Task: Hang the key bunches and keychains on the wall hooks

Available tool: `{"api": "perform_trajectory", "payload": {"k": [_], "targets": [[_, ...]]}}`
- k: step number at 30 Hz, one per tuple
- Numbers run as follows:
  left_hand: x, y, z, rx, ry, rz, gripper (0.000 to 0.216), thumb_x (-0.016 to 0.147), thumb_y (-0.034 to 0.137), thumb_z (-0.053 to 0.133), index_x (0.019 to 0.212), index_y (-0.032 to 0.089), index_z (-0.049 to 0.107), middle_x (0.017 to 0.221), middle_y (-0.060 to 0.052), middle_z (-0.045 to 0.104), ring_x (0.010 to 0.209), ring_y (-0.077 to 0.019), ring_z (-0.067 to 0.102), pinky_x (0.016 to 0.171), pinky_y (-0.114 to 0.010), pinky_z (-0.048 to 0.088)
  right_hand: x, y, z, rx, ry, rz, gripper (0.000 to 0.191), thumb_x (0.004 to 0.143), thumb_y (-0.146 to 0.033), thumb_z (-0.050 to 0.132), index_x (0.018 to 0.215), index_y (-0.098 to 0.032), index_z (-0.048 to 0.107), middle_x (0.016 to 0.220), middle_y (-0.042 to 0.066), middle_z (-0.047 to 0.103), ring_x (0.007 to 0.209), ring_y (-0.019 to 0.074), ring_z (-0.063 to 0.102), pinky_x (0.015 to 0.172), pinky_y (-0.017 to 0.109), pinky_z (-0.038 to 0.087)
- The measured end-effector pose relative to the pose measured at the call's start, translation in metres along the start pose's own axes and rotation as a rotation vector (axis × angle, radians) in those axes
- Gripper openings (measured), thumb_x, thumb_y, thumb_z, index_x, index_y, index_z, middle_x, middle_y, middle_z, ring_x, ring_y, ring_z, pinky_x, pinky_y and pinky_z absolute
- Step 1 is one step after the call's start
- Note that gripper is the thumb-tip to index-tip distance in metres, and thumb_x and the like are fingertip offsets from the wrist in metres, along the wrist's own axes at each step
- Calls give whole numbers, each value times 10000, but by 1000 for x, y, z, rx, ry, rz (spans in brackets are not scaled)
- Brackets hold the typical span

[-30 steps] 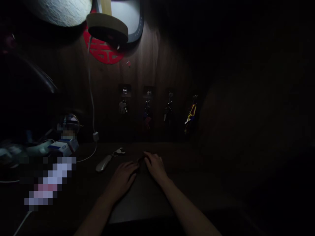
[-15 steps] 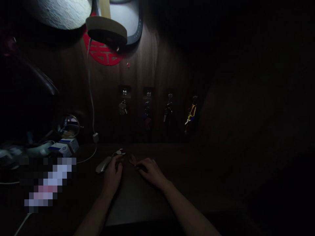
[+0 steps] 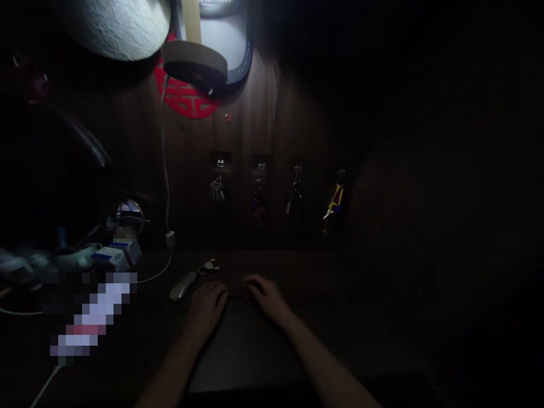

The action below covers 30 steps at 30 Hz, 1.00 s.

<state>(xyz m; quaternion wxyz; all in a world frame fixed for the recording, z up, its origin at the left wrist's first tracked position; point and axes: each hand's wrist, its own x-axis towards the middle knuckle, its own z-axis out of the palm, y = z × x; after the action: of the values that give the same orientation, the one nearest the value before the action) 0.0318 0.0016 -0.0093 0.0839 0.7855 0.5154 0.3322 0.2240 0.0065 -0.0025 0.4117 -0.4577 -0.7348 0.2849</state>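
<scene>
Head view, dim light: left hand [image 3: 207, 309] and right hand [image 3: 267, 300] close together on the dark worktop [image 3: 323, 272], fingers [image 3: 255, 281] curled, grip unclear, silver fob [image 3: 183, 286] just beside, with risk of a knock from any sideways slip.

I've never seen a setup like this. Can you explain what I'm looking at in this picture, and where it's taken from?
There's no machine here. One camera worn on a person's head looks forward and down at their own bare hands. The left hand and right hand lie close together on a dark desk, near something small and dark; it's too dim to tell whether they hold it. Beside the left hand lies a silver oblong object. Keys hang on the wooden wall ahead.
</scene>
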Motion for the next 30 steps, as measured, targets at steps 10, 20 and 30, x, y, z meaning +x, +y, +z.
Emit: {"api": "perform_trajectory", "payload": {"k": [10,20,30], "targets": [[-3,10,-5,-290,242,-24,240,842,419,458,865,231,606,823,-7,689,778,-176,642,722,-301,497,-4,-16,1,-129,55,-97,277,808,-186,511,1066,-246,589,1087,26,635,1045,178,550,962,373,368],[-5,12,-3,-313,279,-52,336,770,547,523,699,226,592,670,6,642,656,-161,603,672,-286,489,-8,-32,25,255,-58,-34,143,794,-233,537,935,-212,551,900,-1,633,862,146,591,770,268,454],[-4,13,-4,-360,264,-111,383,747,568,516,601,215,542,581,31,587,577,-136,561,585,-243,452,-10,-30,21,162,36,-6,129,749,-306,604,817,-204,643,784,-11,644,773,145,584,725,257,438]]}}
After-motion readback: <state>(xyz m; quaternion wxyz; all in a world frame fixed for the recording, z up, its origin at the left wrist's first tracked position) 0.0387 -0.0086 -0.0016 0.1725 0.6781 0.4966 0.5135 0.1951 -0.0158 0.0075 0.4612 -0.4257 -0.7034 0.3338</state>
